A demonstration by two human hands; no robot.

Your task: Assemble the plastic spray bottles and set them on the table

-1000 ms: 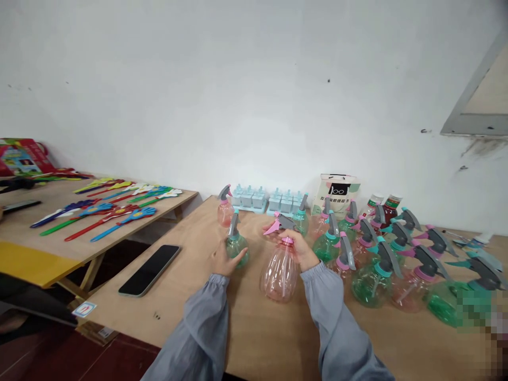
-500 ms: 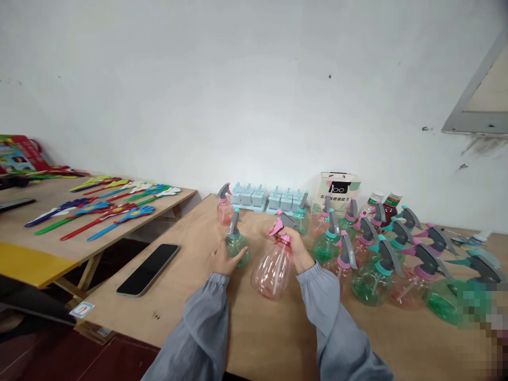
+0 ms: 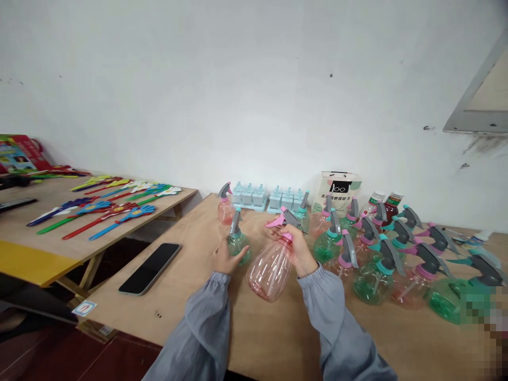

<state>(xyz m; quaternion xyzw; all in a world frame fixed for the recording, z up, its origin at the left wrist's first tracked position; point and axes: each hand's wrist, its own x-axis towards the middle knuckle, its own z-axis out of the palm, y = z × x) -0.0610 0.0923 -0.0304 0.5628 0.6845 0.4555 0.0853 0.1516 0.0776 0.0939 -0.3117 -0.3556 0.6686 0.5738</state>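
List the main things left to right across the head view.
Red box → phone → left hand → tilted pink spray bottle in the right hand → package with glasses picture → dark red bottle.

Left hand (image 3: 227, 257) cupped, right hand (image 3: 298, 247) curled

Smartphone (image 3: 150, 269) left of my left hand (image 3: 226, 257), trigger spray bottles (image 3: 372, 286) right of my right hand (image 3: 299, 251), popsicle molds (image 3: 259, 199) near the wall (image 3: 238, 95), hand clappers (image 3: 116, 208) on the left-hand table (image 3: 19, 225)
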